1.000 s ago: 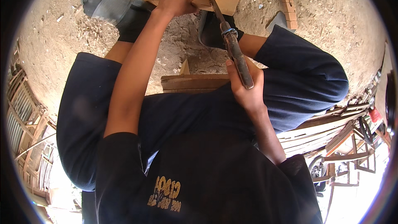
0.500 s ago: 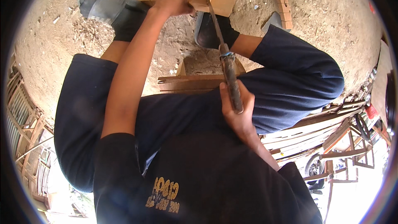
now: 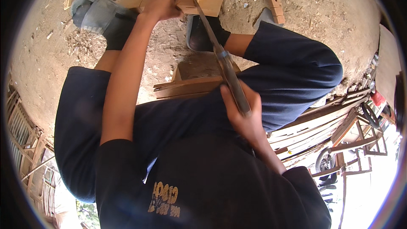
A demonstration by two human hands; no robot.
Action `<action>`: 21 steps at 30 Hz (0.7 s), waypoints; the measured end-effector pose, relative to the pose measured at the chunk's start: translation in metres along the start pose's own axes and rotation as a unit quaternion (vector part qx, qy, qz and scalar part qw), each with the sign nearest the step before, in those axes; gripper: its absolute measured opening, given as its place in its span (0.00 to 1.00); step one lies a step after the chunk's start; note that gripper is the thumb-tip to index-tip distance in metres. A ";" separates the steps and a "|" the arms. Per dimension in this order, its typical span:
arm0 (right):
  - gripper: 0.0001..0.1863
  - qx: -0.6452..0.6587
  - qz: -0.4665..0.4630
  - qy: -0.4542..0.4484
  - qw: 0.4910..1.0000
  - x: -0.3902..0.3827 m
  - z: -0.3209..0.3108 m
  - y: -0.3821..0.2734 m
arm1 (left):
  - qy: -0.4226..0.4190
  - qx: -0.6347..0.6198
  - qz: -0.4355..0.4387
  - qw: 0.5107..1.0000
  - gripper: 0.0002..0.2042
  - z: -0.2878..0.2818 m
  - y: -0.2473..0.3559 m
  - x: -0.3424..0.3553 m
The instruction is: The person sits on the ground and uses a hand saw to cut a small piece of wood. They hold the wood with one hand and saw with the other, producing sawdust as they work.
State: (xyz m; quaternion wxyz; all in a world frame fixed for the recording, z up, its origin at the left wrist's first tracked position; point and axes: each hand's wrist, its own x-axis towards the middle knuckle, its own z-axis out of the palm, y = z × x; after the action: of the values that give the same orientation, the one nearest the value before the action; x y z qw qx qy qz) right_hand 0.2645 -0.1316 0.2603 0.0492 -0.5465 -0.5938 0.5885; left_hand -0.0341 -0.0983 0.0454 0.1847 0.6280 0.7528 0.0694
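Note:
My left hand (image 3: 161, 5) is closed on a light wooden board (image 3: 210, 6) lying across my sandalled feet at the top of the view, pressing it near the cut. My right hand (image 3: 248, 116) grips the long dark handle of a handsaw (image 3: 229, 78). The saw's thin blade slants up and away from me, crossing the board just right of my left fingers. Between my legs, below the board, sit wooden planks (image 3: 186, 87) partly hidden by my thigh.
A strip of notched wooden blocks (image 3: 273, 2) and a grey flat piece (image 3: 263, 17) lie on the dirt floor (image 3: 59, 46) to the right. Stacked timber (image 3: 296, 144), wooden frames (image 3: 360, 144) and a wheel (image 3: 324, 161) stand at the lower right.
My right hand has drawn the saw back toward my body since a second ago, its blade staying across the board. My left hand keeps its hold. The whole view has shifted slightly.

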 end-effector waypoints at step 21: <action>0.07 -0.014 0.020 -0.002 1.000 -0.032 -0.007 0.013 | -0.064 0.032 -0.019 0.997 0.31 -0.007 0.005 -0.006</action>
State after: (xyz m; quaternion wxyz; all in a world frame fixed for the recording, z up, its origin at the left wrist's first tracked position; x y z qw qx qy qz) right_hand 0.2897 -0.1539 0.2717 0.0284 -0.5579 -0.5906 0.5823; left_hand -0.0307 -0.1026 0.0547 0.2138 0.6223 0.7530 0.0017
